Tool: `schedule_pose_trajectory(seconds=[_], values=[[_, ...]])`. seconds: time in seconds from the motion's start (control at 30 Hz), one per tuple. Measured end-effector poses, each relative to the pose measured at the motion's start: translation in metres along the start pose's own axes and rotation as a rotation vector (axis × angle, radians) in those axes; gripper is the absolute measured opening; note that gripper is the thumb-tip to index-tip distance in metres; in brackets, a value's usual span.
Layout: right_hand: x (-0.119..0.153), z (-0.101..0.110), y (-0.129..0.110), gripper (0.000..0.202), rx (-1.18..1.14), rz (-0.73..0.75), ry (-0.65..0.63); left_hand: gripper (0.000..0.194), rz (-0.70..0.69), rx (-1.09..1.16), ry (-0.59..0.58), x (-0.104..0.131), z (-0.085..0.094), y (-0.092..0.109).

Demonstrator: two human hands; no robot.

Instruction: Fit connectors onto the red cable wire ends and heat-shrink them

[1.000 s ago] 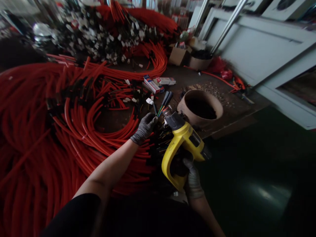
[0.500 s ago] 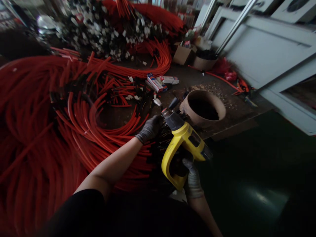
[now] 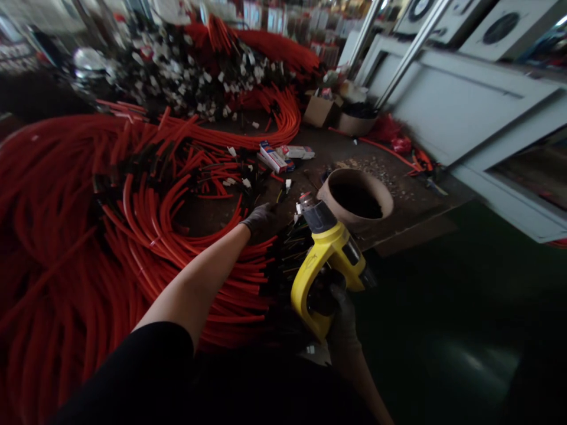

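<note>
A yellow heat gun [image 3: 330, 248] with a black nozzle collar points up and to the left. Its lower body is held by my right hand [image 3: 343, 316], gloved in grey, with the fingers partly hidden behind the handle. My left hand [image 3: 260, 218], also gloved, reaches over dark wires [image 3: 292, 242] left of the nozzle; its fingertips are too dark to make out. Bundles of red tubing [image 3: 168, 224] curve beside and under the left forearm. A small white connector [image 3: 287, 184] lies beyond the left hand.
A round cardboard tub [image 3: 387, 203] with a dark inside stands right of the nozzle. Behind are blue-and-white boxes [image 3: 272, 157], an open carton [image 3: 319, 111] and a heap of white connectors [image 3: 172, 65]. A pale metal frame [image 3: 443, 94] rises at the right, above a green floor [image 3: 443, 295].
My left hand has moved a little left, away from the nozzle. The heat gun stays in my right hand, nearly in place. The camera view has tilted slightly up.
</note>
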State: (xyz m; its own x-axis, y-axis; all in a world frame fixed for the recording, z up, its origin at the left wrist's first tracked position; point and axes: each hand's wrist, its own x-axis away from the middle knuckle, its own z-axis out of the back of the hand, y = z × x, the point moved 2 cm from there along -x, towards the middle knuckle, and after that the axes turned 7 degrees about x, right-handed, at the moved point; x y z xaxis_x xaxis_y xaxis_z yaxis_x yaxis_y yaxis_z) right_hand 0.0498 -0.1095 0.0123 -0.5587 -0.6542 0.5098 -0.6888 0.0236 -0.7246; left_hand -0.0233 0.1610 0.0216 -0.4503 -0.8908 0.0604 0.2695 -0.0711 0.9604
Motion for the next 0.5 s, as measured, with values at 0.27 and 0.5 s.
schedule_pose_trajectory(seconds=[0.27, 0.5], values=[[0.003, -0.003, 0.000, 0.025, -0.004, -0.004, -0.026, 0.019, -0.030, 0.451, 0.144, 0.006, -0.030, 0.037], [0.000, -0.001, -0.002, 0.034, -0.037, -0.013, 0.042, 0.027, -0.114, 0.706, 0.179, 0.024, -0.038, 0.040]])
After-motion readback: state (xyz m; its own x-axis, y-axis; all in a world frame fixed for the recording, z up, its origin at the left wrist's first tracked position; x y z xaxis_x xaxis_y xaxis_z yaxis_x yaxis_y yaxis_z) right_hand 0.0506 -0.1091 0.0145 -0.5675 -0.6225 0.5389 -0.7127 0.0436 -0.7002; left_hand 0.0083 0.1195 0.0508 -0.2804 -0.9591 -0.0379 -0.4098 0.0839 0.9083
